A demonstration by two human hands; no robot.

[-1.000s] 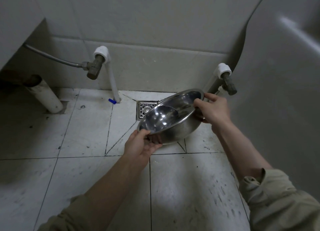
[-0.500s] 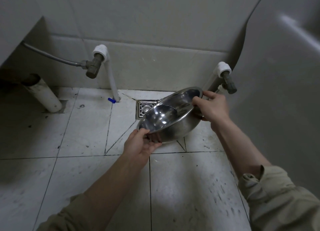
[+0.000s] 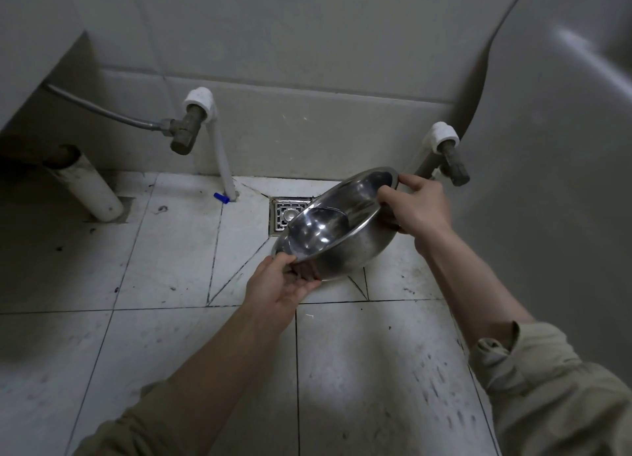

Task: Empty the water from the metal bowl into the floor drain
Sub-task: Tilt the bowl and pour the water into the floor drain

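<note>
Both hands are on the metal bowl [image 3: 337, 225]: the left hand [image 3: 284, 283] cups its near, lower edge, thumb over the rim and fingers curled underneath, and the right hand [image 3: 415, 207] grips the far, higher edge with the thumb on top of the rim. Held like that, the bowl hangs in the air, tipped down toward the left, its low lip just over the near corner of the floor drain [image 3: 287, 214]. A shallow pool of water sits in the low side of the bowl. The drain's square grate is set into the white floor tiles [image 3: 171, 250] by the back wall. Two valves [image 3: 186, 131] stick out from white pipes on either side, and a small blue cap [image 3: 221, 197] lies beside the left pipe's foot.
</note>
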